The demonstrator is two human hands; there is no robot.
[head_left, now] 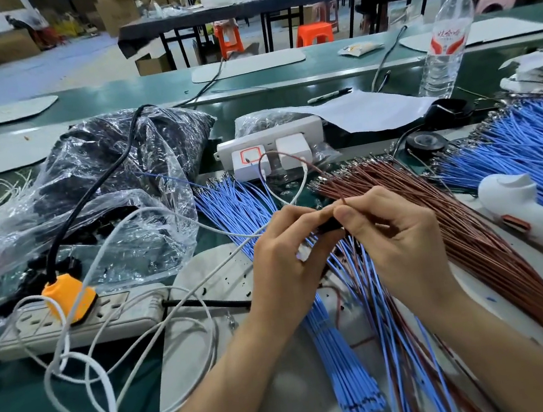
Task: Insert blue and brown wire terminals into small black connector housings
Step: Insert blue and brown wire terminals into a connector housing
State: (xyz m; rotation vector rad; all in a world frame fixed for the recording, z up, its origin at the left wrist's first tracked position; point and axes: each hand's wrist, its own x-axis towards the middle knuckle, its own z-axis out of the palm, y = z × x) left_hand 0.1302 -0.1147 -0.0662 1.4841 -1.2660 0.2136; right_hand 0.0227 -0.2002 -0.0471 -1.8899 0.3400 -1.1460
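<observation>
My left hand [287, 255] pinches a small black connector housing [329, 225] over the middle of the bench. My right hand [394, 234] pinches a brown wire [291, 154] right at the housing; the wire loops up and back over the chargers. The terminal end is hidden between my fingertips. A bundle of blue wires [337, 352] lies below my hands, and a bundle of brown wires [475, 241] fans out to the right. Finished blue and brown pairs [390, 328] lie under my wrists. More blue wires [539, 149] are spread at the far right.
A plastic bag of black housings [114, 178] sits at the left, beside a power strip [74, 321] with an orange plug [68, 298] and white cables. Two white chargers [270, 154], black tape rolls [427, 143], a water bottle [445, 44] and a white tool [541, 222] ring the work area.
</observation>
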